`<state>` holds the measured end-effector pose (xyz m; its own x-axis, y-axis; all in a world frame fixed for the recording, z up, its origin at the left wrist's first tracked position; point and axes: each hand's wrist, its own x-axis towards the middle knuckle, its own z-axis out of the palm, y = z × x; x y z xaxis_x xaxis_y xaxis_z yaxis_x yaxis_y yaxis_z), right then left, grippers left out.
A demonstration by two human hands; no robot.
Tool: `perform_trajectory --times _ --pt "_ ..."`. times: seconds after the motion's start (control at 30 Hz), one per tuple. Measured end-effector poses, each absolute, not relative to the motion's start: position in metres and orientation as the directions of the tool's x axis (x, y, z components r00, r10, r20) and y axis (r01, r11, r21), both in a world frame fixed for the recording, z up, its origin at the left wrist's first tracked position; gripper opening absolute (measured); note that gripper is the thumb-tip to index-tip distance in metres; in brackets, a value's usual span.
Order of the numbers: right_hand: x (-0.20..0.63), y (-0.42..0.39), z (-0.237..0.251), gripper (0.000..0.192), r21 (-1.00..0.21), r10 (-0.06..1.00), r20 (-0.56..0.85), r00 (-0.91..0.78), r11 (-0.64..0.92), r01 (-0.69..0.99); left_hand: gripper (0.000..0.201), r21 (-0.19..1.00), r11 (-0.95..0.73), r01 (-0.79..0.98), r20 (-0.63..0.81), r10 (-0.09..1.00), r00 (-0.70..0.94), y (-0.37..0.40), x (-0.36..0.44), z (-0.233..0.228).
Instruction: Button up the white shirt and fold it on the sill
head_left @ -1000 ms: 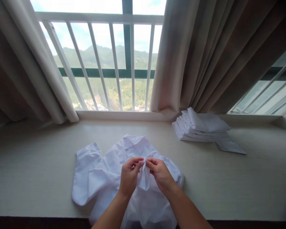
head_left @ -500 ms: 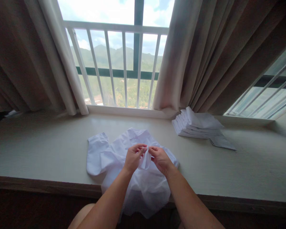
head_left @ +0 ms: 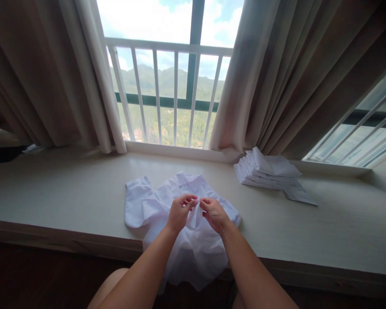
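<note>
A white shirt (head_left: 161,201) is spread on the pale window ledge, its collar end toward the window and its lower part hanging over the front edge. One sleeve lies folded at the left. My left hand (head_left: 181,212) pinches the shirt's front fabric near its middle. Close beside it, fingertips almost meeting, my right hand (head_left: 214,213) grips the same raised fold from the other side. Both hands hold the cloth slightly lifted above the rest of the shirt. Any button between the fingers is too small to make out.
A stack of folded white garments (head_left: 266,169) sits at the right by the curtain (head_left: 260,77), one grey-white piece jutting out. Behind the ledge (head_left: 93,189) stand white window bars (head_left: 176,98). A dark object (head_left: 6,154) lies at the far left.
The view has tilted and shifted a little, so the window and the shirt's left sleeve appear farther right. Both hands keep their pinch on the shirt at nearly the same spot.
</note>
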<state>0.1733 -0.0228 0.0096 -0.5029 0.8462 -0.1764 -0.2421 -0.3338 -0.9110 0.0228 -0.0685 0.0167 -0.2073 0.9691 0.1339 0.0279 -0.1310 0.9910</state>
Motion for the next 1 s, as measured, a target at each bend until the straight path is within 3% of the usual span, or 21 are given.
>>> perform_trajectory --times 0.43,0.77,1.0 --pt "0.179 -0.015 -0.009 0.055 -0.934 0.888 -0.19 -0.418 -0.295 -0.202 0.024 0.982 -0.096 0.161 0.118 0.984 -0.134 -0.062 0.022 0.005" --pt "0.176 0.013 -0.013 0.045 -0.895 0.896 -0.191 -0.402 -0.327 -0.304 0.016 0.939 -0.184 0.289 0.227 0.966 -0.121 -0.031 0.023 0.005" --pt "0.175 0.027 -0.017 0.042 -0.851 0.868 -0.268 -0.417 -0.416 -0.32 0.018 0.959 -0.099 0.266 0.139 0.981 -0.135 -0.017 0.023 -0.001"
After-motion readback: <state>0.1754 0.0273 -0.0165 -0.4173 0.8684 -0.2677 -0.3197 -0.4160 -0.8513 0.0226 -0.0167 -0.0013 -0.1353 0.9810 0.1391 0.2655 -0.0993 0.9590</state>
